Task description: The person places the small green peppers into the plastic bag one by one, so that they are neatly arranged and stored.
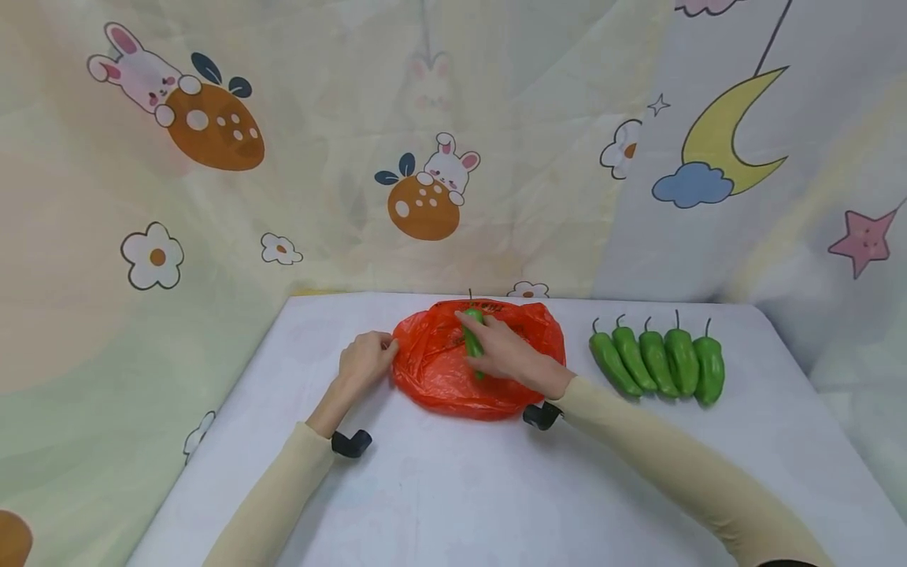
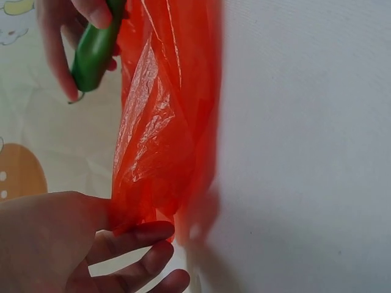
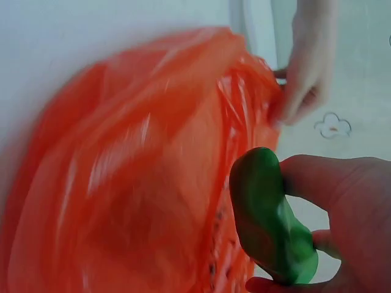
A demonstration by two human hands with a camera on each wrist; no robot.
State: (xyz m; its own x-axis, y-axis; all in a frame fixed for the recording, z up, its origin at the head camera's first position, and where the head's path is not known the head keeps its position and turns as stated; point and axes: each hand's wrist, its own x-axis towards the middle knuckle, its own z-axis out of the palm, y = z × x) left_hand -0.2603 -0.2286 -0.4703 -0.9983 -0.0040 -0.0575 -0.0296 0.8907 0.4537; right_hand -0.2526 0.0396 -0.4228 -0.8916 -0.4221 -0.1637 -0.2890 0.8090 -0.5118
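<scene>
A thin red plastic bag (image 1: 439, 386) lies on the white table, and its left edge is pinched between the thumb and fingers of my left hand (image 1: 366, 364). Seen in the left wrist view, the thumb of the left hand (image 2: 67, 244) presses the red film (image 2: 153, 152) against the index finger. Above the bag, my right hand (image 1: 506, 350) grips a green pepper (image 1: 473, 335) with its stem pointing away. The right wrist view has the pepper (image 3: 263, 213) between thumb and fingers, in front of the red bag (image 3: 140, 183). Whether anything lies inside the bag cannot be made out.
Several green peppers (image 1: 655, 358) lie side by side on the right of the white table (image 1: 453, 488), stems toward the back. A patterned cloth backdrop (image 1: 333, 142) rises behind the table. Each wrist wears a small black device (image 1: 352, 443).
</scene>
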